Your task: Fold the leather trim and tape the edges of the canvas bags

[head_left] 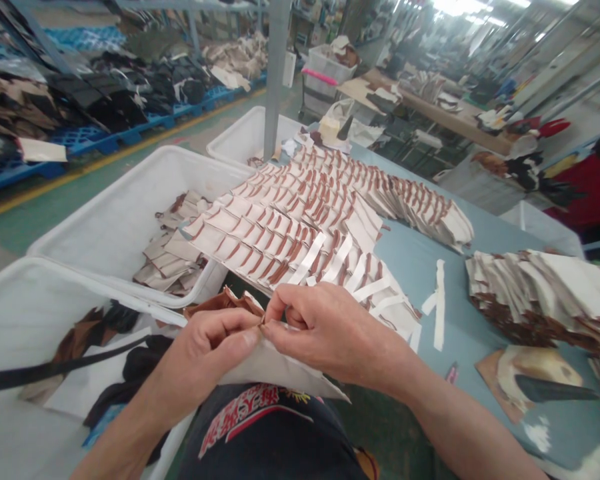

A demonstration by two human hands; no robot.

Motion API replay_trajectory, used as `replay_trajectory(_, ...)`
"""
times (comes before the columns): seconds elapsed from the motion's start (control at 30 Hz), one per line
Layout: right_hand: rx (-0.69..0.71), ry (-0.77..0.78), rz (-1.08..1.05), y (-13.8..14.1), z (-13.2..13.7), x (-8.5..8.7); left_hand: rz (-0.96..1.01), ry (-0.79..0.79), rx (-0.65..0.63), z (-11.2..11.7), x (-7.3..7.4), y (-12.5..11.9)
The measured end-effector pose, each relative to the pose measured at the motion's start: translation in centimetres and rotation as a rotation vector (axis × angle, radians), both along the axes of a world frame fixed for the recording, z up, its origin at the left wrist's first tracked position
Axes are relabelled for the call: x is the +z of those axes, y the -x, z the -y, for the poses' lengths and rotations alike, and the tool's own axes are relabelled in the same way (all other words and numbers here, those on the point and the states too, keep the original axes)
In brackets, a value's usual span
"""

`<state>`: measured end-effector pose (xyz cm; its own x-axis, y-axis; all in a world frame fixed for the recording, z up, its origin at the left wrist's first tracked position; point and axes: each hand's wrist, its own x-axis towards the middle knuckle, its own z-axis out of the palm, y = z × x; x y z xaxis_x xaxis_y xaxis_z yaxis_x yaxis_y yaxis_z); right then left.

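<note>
Close in front of my body, my left hand (pixel 213 350) and my right hand (pixel 325 327) meet on a leather piece (pixel 293 375), off-white on one face and brown along its far edge. Thumb and fingers of each hand pinch that edge, with the fingertips almost touching. Whether anything small sits between the fingertips is hidden. Just beyond the hands, rows of overlapping off-white pieces with brown folded edges (pixel 260 230) cover the table. White strips (pixel 337 259) lie across the nearest rows.
White plastic bins with scraps stand at left, one (pixel 105 207) beside the table (pixel 410 247). A stack of pieces (pixel 545 293) sits at right, near a dark-handled tool (pixel 555 388) on a brown board. A metal post (pixel 277 80) rises behind. Loaded blue pallets (pixel 125 137) line the far left.
</note>
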<state>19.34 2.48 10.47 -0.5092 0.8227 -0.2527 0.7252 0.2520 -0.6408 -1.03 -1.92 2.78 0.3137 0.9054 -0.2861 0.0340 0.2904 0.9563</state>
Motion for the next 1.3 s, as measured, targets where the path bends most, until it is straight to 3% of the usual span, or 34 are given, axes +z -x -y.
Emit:
replay_trajectory(0.13,-0.014,-0.117,0.007,0.2,0.4,-0.8,-0.087,-0.065,0.061,-0.3,0.9,-0.8)
replay_trajectory(0.3,0.071,-0.402,0.069,0.2,1.9,-2.2,-0.308,-0.307,0.210,0.2,2.0,-2.2)
replay_trajectory(0.4,0.114,-0.579,0.051,-0.1,2.8,-3.0,-0.425,-0.412,0.277,0.9,2.1,-2.9)
replay_trajectory(0.53,0.089,-0.671,-0.017,-0.3,3.4,-3.9,-0.504,-0.495,0.332,1.2,2.1,-3.1)
replay_trajectory(0.8,0.087,-0.622,-0.020,-0.1,3.3,-4.5,-0.560,-0.601,0.333,1.8,1.0,-2.5)
replay_trajectory(1.0,-0.043,-0.577,-0.072,0.3,3.1,-4.9,-0.523,-0.498,0.320,3.2,-0.6,-1.8)
replay_trajectory(1.3,-0.162,-0.299,-0.360,1.1,3.7,-5.0,-0.450,-0.524,0.326,3.1,0.8,-1.2)
